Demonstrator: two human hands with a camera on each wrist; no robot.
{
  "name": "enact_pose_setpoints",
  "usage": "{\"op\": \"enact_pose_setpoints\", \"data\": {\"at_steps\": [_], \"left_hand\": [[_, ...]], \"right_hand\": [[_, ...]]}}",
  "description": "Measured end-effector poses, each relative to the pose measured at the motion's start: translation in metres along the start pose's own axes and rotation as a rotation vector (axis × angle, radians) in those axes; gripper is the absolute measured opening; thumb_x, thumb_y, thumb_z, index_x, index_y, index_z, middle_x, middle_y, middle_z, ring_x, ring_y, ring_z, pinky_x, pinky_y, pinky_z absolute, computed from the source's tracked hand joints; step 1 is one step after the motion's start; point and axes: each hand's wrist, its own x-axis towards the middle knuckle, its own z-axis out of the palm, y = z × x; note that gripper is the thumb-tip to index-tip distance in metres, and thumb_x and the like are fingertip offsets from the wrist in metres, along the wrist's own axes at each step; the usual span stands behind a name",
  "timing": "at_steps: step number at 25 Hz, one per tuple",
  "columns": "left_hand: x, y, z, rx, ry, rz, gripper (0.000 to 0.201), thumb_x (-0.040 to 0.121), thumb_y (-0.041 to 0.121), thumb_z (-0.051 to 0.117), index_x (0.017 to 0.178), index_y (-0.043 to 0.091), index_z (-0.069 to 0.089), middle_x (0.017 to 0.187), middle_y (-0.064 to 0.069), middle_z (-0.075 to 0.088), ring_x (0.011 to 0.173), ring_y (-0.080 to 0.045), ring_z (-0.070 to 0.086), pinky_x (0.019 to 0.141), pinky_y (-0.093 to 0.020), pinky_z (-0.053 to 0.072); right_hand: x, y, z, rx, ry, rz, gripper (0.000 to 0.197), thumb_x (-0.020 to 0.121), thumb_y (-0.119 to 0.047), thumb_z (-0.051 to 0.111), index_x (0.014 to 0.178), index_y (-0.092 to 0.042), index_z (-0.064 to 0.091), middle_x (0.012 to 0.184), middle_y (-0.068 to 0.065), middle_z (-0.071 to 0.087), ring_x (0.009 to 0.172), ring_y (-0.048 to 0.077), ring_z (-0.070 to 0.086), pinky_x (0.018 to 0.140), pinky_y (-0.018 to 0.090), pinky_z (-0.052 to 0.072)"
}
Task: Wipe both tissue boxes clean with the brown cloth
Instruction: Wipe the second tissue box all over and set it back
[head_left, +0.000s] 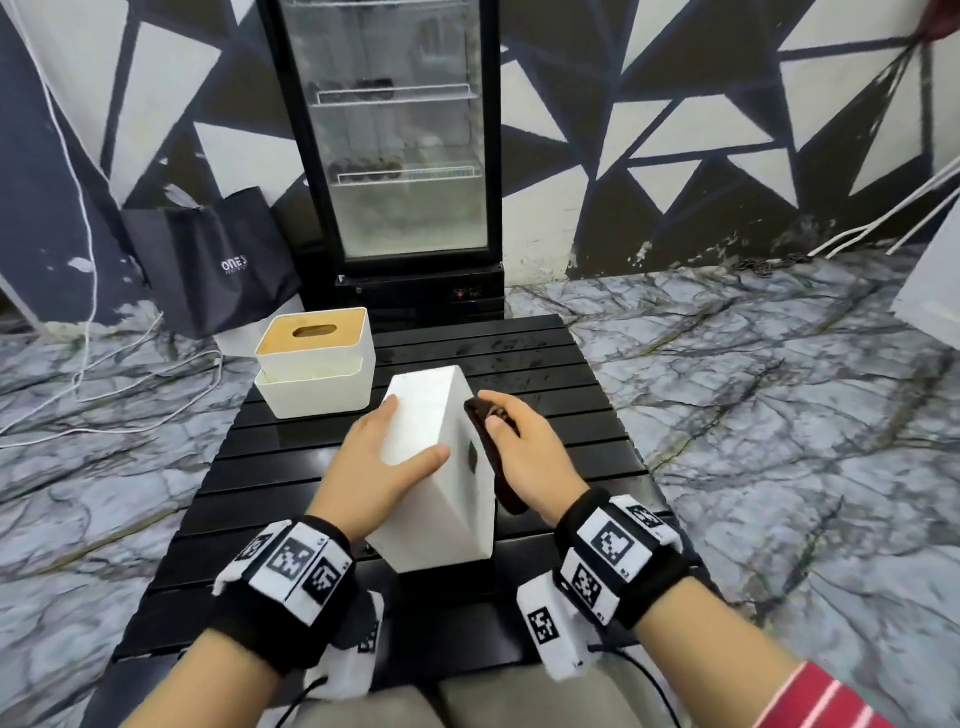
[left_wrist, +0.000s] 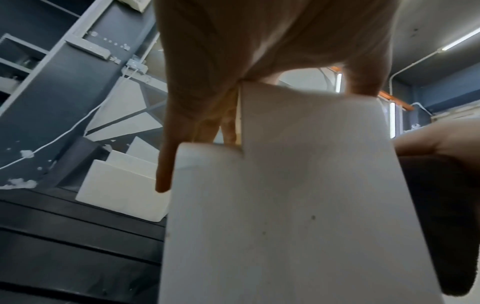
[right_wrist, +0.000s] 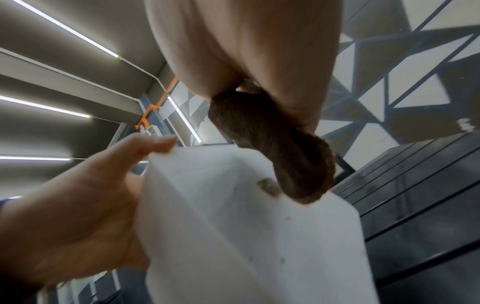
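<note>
A plain white tissue box (head_left: 441, 467) stands tilted on the black slatted table (head_left: 561, 395), one edge up. My left hand (head_left: 384, 452) grips it from the left, fingers along the far face and thumb on the near face. My right hand (head_left: 524, 447) holds the dark brown cloth (head_left: 488, 452) against the box's right face, beside a dark smudge (right_wrist: 269, 186). The cloth (right_wrist: 275, 148) hangs bunched from the right fingers over the box (right_wrist: 246, 226). The second tissue box (head_left: 317, 361), white with a wooden slotted lid, stands at the table's back left.
A glass-door fridge (head_left: 400, 145) stands just behind the table. A black paper bag (head_left: 218, 265) leans on the wall to its left, with white cables (head_left: 104, 384) on the marble floor. A white board (head_left: 930, 280) stands at the far right.
</note>
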Motion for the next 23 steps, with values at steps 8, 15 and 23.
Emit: {"op": "enact_pose_setpoints", "data": {"at_steps": [8,15,23], "left_hand": [[0.003,-0.025,-0.018,-0.134,0.015,-0.024,0.103,0.058,0.067,0.055,0.147,0.027,0.023,0.152,0.008,0.027,0.137,-0.010,0.028,0.100,-0.022,0.023],[0.005,-0.036,-0.021,-0.185,0.033,-0.010,0.114,0.050,0.076,0.049,0.148,0.024,0.022,0.151,0.008,0.028,0.130,-0.002,0.030,0.102,-0.023,0.024],[0.003,-0.042,-0.023,-0.256,0.037,-0.041,0.112,0.052,0.075,0.054,0.147,0.027,0.021,0.151,0.011,0.028,0.135,-0.007,0.032,0.114,-0.037,0.026]], "right_hand": [[-0.025,-0.004,0.063,0.114,-0.015,-0.201,0.042,0.097,-0.012,0.034,0.138,-0.025,0.032,0.143,-0.006,0.033,0.134,0.005,0.024,0.110,0.013,0.016],[-0.030,-0.008,0.081,0.131,-0.064,-0.212,0.049,0.091,-0.026,0.029,0.140,-0.028,0.027,0.150,-0.005,0.023,0.138,0.003,0.016,0.111,0.015,0.011],[-0.031,0.008,0.080,0.138,-0.042,-0.168,0.050,0.089,-0.025,0.028,0.139,-0.028,0.029,0.148,-0.008,0.027,0.138,0.005,0.019,0.115,0.022,0.014]]}}
